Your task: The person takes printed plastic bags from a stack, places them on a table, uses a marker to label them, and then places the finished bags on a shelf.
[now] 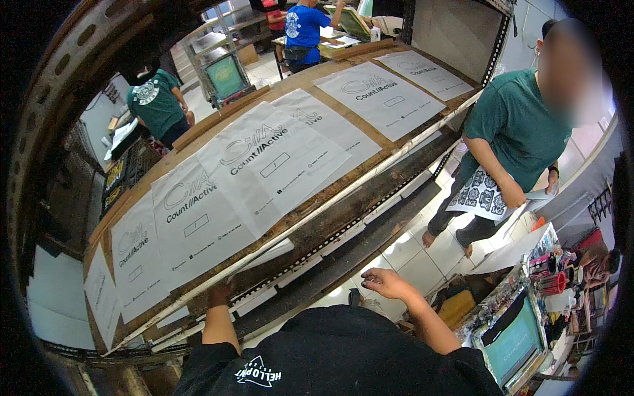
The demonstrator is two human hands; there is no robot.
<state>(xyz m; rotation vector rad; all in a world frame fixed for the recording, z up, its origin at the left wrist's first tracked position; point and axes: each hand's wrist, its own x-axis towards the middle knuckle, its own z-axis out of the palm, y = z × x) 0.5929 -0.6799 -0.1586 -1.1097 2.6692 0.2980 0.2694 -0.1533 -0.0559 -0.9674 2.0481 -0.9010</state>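
Note:
Several thin white printed sheets lie on a brown wooden shelf (pixel 389 143) of a drying rack in front of me. One sheet (pixel 247 155) near the middle overlaps its neighbours. My left hand (pixel 221 290) reaches in at the rack's front edge, just below the shelf's pale rail (pixel 284 234). Shadow hides its fingers, so I cannot tell whether it holds anything. A white sheet edge (pixel 267 254) shows in the lower level to its right. Over the tiled floor, apart from the rack, my right hand (pixel 386 284) has its fingers apart and holds nothing.
At the right, a person in a green shirt (pixel 508 125) holds patterned black-and-white sheets (pixel 479 196). A framed printing screen (pixel 512 350) lies beside cups and tools at the lower right. Other people work behind the rack. Perforated metal posts (pixel 498 43) frame the rack.

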